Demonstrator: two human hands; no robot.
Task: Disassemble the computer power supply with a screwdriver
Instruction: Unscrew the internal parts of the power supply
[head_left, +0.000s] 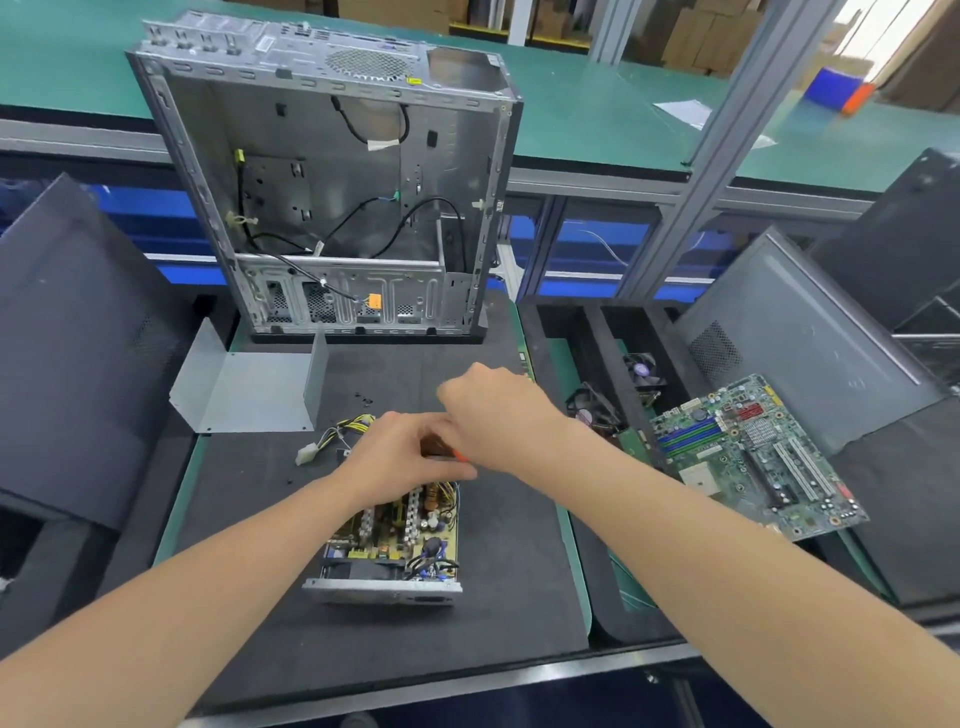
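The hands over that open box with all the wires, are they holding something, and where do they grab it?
The right hand grips a screwdriver by its orange handle. The left hand rests on the far end of the power supply, steadying it.

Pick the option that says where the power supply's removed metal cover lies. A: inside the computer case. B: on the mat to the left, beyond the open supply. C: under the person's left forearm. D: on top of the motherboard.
B: the bent grey metal cover lies on the black mat to the left, beyond the open power supply and in front of the computer case.
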